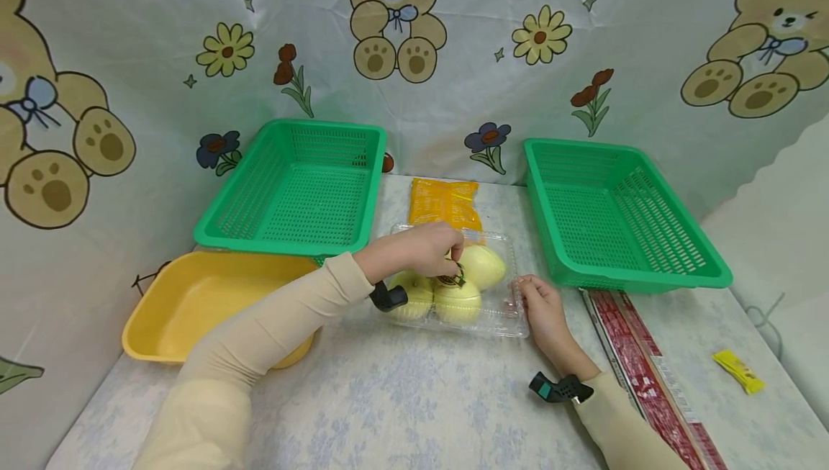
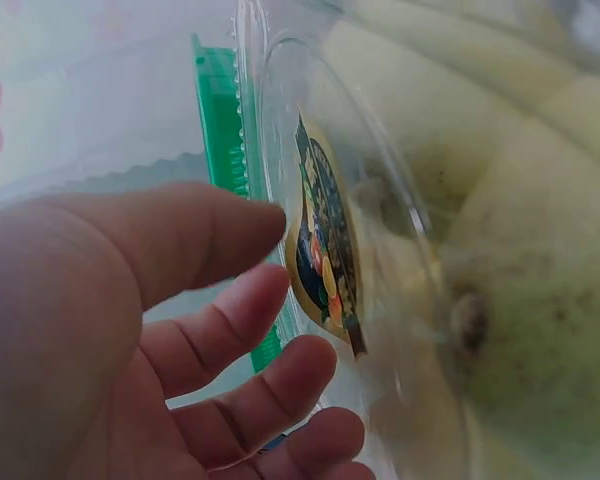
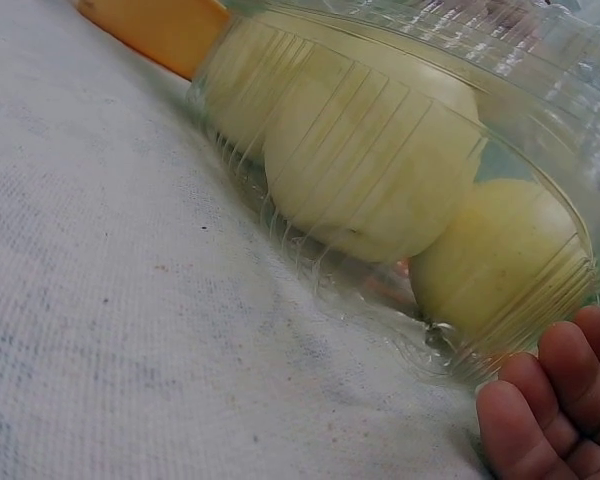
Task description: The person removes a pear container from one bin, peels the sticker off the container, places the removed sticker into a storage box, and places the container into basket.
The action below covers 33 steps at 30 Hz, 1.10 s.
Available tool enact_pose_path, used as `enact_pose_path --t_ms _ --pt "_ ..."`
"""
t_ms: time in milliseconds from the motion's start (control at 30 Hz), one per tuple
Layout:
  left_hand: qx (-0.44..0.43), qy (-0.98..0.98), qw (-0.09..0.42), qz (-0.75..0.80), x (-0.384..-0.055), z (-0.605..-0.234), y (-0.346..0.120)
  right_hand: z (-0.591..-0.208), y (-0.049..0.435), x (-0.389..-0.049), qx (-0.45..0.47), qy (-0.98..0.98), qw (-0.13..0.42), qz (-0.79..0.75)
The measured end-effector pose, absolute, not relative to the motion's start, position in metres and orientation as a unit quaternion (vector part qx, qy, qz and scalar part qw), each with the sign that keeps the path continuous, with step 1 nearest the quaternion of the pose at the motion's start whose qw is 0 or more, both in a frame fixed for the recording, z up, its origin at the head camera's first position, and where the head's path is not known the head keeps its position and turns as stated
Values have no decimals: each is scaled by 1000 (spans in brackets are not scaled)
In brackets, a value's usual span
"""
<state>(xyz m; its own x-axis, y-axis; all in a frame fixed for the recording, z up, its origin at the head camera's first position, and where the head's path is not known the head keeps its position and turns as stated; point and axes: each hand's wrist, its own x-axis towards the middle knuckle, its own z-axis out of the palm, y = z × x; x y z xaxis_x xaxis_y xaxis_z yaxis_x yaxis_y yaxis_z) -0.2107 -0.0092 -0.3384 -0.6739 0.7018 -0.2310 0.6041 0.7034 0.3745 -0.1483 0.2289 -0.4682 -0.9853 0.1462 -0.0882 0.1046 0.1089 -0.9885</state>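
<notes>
A lidded clear plastic box (image 1: 512,322) lies on the table with pale yellow-green round fruits (image 1: 458,304) inside. On its lid is a dark, gold-edged sticker (image 2: 325,240) with a colourful print. My left hand (image 1: 435,248) reaches over the box; in the left wrist view its thumb and forefinger tips meet the sticker's edge with a small gap between them, the other fingers loosely bent. At the box's right edge my right hand (image 1: 544,315) holds the rim. Bent fingertips (image 3: 515,425) show low beside the box wall in the right wrist view; the thumb is hidden there.
Behind the box lies an orange packet (image 1: 443,204). Green baskets stand at the back left (image 1: 311,243) and right (image 1: 622,279). A yellow basin (image 1: 214,304) sits at left. Long red packaging (image 1: 641,369) and a small yellow packet (image 1: 738,371) lie at right.
</notes>
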Motion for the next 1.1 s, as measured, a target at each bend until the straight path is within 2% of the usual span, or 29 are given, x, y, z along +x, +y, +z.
enact_pose_path --t_ms 667,1100 --pt "345 903 176 186 -208 -340 -10 -468 229 -148 -80 -756 17 649" --pt "304 910 207 192 -209 -335 -7 -470 229 -150 -74 -755 21 651"
